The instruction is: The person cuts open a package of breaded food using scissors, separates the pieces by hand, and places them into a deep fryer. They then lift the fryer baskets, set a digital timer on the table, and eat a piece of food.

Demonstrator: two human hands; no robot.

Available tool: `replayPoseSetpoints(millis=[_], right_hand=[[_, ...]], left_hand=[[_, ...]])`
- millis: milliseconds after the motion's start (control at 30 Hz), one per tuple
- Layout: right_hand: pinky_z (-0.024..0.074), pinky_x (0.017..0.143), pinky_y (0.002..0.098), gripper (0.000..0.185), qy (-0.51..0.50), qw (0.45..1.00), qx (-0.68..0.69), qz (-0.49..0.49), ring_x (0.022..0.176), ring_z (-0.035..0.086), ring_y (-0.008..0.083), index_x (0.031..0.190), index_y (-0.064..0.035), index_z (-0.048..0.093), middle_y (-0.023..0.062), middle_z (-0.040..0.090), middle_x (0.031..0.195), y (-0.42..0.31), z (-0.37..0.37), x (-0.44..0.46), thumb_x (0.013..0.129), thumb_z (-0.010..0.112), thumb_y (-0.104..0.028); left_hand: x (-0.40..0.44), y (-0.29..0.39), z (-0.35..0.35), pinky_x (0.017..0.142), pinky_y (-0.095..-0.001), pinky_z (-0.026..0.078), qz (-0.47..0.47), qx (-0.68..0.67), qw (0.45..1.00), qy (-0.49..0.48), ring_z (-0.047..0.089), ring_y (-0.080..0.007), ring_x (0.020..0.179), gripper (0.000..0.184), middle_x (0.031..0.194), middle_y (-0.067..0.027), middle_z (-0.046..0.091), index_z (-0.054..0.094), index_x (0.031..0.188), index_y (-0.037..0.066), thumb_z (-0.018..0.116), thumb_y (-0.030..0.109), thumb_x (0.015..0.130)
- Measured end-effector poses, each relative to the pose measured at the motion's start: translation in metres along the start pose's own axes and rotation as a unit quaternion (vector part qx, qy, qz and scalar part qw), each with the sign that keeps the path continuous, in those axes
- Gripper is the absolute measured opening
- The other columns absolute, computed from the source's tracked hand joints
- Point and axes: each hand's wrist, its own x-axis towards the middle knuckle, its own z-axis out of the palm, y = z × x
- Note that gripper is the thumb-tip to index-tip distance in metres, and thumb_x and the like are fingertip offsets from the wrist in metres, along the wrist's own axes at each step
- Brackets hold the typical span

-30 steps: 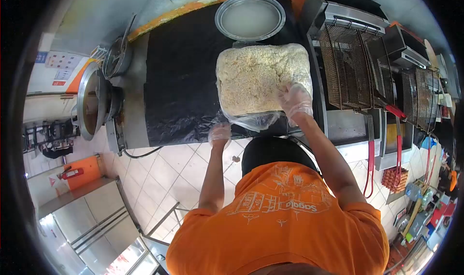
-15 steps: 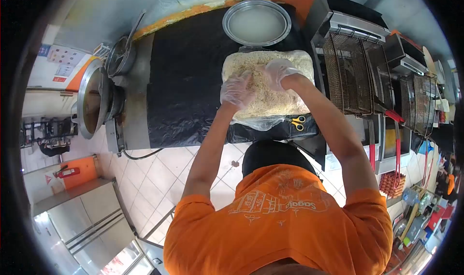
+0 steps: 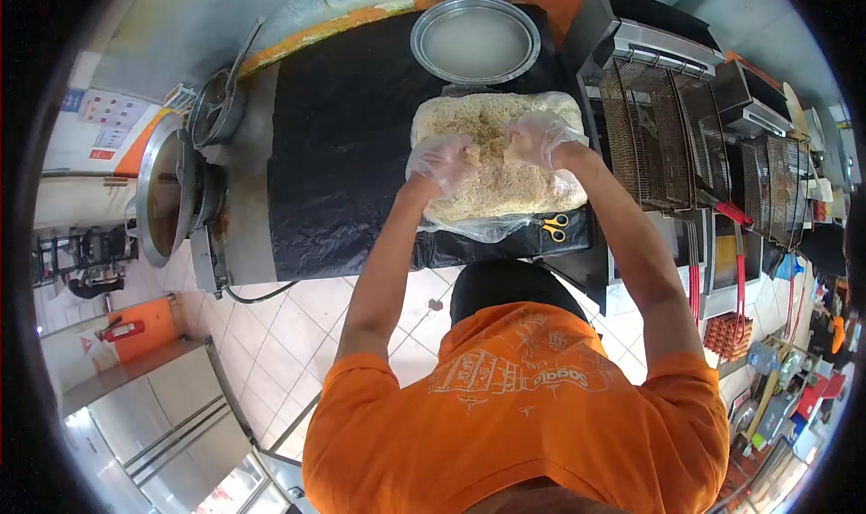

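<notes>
A plastic-lined tub of pale, crumbly coating point(image 3: 492, 194) lies on the black-covered table point(image 3: 338, 153). Both hands wear clear plastic gloves. On the left part of the coating, my left hand point(image 3: 442, 164) has its fingers curled at the crumbs. My right hand point(image 3: 543, 140) is curled into the coating on the other side, a short gap away. What either hand holds is hidden. Between them the coating has a darker, loosened patch. Yellow-handled scissors point(image 3: 554, 228) lie at the tub's near right edge.
A round metal pan point(image 3: 475, 40) of whitish liquid sits behind the tub. To the right are wire fryer baskets point(image 3: 642, 135) with red handles. On the left stand a large metal pot point(image 3: 167, 189) and a smaller pot point(image 3: 216, 108).
My left hand has come up from the table's front edge onto the coating. My right hand has moved left from the tub's right side. The scissors have come into sight.
</notes>
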Motion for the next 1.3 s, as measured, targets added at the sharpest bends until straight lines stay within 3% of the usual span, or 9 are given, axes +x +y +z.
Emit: replayPoseSetpoints(millis=[233,300,433,533,700,833,967,1100,1300], right_hand=[[0.052,0.084,0.0444,0.033,0.027,0.997,0.04,-0.063,0.094,0.067,0.0339,0.11,-0.0122,0.067,0.0169,0.069,0.1,0.017,-0.001,-0.004,0.084,0.059,-0.029],[0.0508,0.083,0.0449,0.028,0.032,0.997,0.046,-0.05,0.093,0.065,0.035,0.104,-0.0123,0.066,0.0161,0.068,0.094,0.01,-0.002,0.0,0.082,0.062,-0.03],[0.0513,0.08,0.0457,0.026,-0.01,0.994,-0.015,-0.104,0.09,0.065,0.0381,0.097,-0.0096,0.068,0.0173,0.068,0.09,0.012,0.025,0.032,0.081,0.062,-0.029],[0.0539,0.077,0.0439,0.026,-0.017,0.989,-0.088,-0.119,0.087,0.067,0.038,0.1,-0.0082,0.07,0.0185,0.069,0.092,0.001,0.026,0.034,0.081,0.059,-0.023],[0.054,0.075,0.0461,0.032,-0.03,0.991,-0.07,-0.11,0.081,0.067,0.0392,0.106,-0.0094,0.069,0.0174,0.069,0.088,-0.005,0.03,0.029,0.079,0.059,-0.022],[0.0521,0.082,0.0421,0.032,-0.016,0.995,0.045,-0.089,0.094,0.065,0.0355,0.108,-0.0109,0.068,0.0169,0.069,0.101,0.009,0.026,0.017,0.077,0.063,-0.02],[0.0459,0.096,0.0408,0.037,-0.029,0.991,0.125,-0.046,0.11,0.059,0.0334,0.107,-0.0114,0.067,0.0158,0.065,0.113,0.026,0.017,0.016,0.072,0.068,-0.021],[0.0507,0.085,0.0395,0.038,-0.004,0.987,0.159,-0.015,0.096,0.064,0.0315,0.108,-0.0126,0.066,0.0142,0.067,0.103,0.021,-0.018,0.005,0.071,0.069,-0.018],[0.0482,0.059,0.0416,0.033,-0.018,0.996,0.086,-0.03,0.069,0.064,0.0295,0.109,-0.0195,0.066,0.0134,0.065,0.075,0.023,-0.018,0.006,0.077,0.063,-0.019]], left_hand=[[0.018,0.019,-0.036,0.09,-0.0396,0.05,0.016,0.02,0.997,-0.069,0.064,-0.0318,0.102,0.059,0.108,-0.0156,0.068,0.062,0.123,0.007,0.071,0.039,0.074],[0.025,0.02,-0.04,0.078,-0.0415,0.05,-0.021,-0.054,0.998,-0.039,0.065,-0.0333,0.088,0.047,0.094,-0.0172,0.068,0.064,0.105,0.004,0.074,0.04,0.076],[0.036,-0.004,-0.019,0.088,-0.0418,0.05,-0.019,-0.114,0.993,-0.038,0.064,-0.0338,0.102,0.053,0.108,-0.0171,0.068,0.065,0.114,0.005,0.074,0.036,0.072],[0.036,-0.005,-0.021,0.084,-0.0438,0.05,0.066,0.012,0.996,-0.062,0.065,-0.0352,0.098,0.044,0.103,-0.0169,0.069,0.067,0.107,0.006,0.072,0.034,0.074],[0.029,0.013,-0.038,0.09,-0.0423,0.049,-0.003,0.019,0.992,-0.122,0.064,-0.0351,0.103,0.046,0.108,-0.0183,0.068,0.065,0.112,0.004,0.071,0.031,0.076],[0.031,-0.001,-0.032,0.084,-0.044,0.05,0.043,-0.015,0.995,-0.09,0.065,-0.0344,0.096,0.037,0.099,-0.0191,0.069,0.069,0.105,0.004,0.066,0.029,0.077],[0.028,0.007,-0.045,0.09,-0.0405,0.049,-0.009,-0.07,0.993,-0.096,0.064,-0.0331,0.105,0.054,0.112,-0.0193,0.067,0.063,0.122,0.004,0.067,0.038,0.08],[0.052,-0.024,-0.012,0.097,-0.0351,0.046,-0.014,-0.19,0.976,-0.102,0.061,-0.0277,0.115,0.074,0.129,-0.0174,0.062,0.049,0.138,0.0,0.068,0.048,0.084],[0.055,-0.002,-0.016,0.098,-0.0307,0.045,0.009,-0.226,0.969,-0.095,0.061,-0.0204,0.114,0.058,0.126,-0.0133,0.064,0.048,0.141,0.006,0.066,0.032,0.092]])
